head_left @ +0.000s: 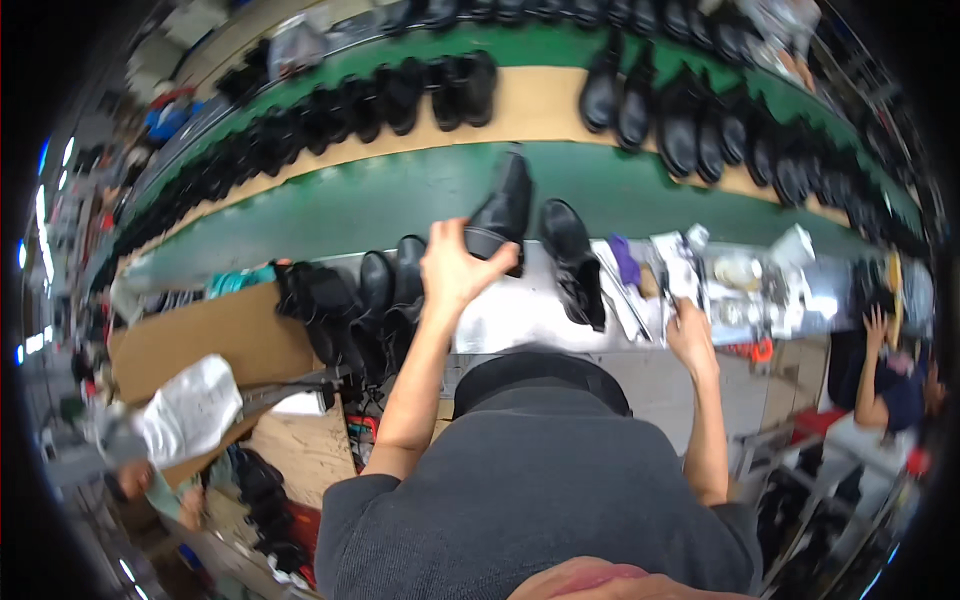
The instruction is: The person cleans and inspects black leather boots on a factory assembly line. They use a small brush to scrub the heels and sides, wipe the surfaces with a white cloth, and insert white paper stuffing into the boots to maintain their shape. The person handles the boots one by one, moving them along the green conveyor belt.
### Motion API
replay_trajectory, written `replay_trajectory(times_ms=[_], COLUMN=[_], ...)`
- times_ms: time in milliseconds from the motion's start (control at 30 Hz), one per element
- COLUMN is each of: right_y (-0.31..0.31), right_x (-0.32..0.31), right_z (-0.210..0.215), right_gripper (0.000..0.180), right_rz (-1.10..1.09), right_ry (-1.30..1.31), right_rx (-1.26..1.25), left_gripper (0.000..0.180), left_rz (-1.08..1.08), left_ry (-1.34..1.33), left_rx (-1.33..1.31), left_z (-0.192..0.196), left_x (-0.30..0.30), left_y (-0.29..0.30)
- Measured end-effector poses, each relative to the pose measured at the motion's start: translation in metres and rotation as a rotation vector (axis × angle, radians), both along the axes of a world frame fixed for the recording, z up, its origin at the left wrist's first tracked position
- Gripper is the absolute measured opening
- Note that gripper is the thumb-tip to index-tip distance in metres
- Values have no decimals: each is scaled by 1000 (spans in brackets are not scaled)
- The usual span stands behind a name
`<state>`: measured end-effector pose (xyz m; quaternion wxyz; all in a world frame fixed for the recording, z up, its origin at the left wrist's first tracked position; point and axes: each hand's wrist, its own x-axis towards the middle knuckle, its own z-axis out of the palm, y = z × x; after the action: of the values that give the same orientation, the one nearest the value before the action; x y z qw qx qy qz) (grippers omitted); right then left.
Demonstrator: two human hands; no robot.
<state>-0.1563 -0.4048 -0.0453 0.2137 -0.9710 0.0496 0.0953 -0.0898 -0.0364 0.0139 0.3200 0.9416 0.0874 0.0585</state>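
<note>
- Here's my left hand (458,268), clamped firmly on a black shoe (506,200), thumb on one side, fingers on the other, gripping the end nearest me
- And that shoe, it's straight in front of me, set at a slant, its far end over the green belt (380,190), its near end by the edge of the pale metal bench (505,318); whether it rests there or hangs in the air, I can't tell
- Just to its right, a second black shoe (568,240), standing apart from the first, rounded toe pointing away from me
- Over to my right hand (690,338), fingers drawn in close, right up at a white item (678,270) on the bench; whether I've got hold of anything there, I can't tell
- Between that hand and the second shoe, a purple cloth (625,260) and some long pale strips (622,300)
- Further right, a cluster of pale containers (738,270)
- Out on my left, more shoes (377,283) crowding together, a brown cardboard sheet (215,345) beside them, a white bag (195,405) just below
- Up ahead, a long row of dark shoes (365,105) along a tan strip (540,95)
- Far right, a co-worker's raised hand (876,328), well apart from mine
</note>
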Motion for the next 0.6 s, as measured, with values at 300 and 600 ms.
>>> replay_trajectory(times_ms=[300,600], right_y=[42,18], right_x=[-24,8], right_z=[-149,-161], right_gripper=[18,23], right_rz=[-82,89], right_ry=[-259,-37], right_rx=[-51,-154], left_gripper=[88,110], left_rz=[20,40], left_ry=[130,265], left_rx=[-184,-113], left_z=[-1,6], left_x=[2,0], left_y=[15,14])
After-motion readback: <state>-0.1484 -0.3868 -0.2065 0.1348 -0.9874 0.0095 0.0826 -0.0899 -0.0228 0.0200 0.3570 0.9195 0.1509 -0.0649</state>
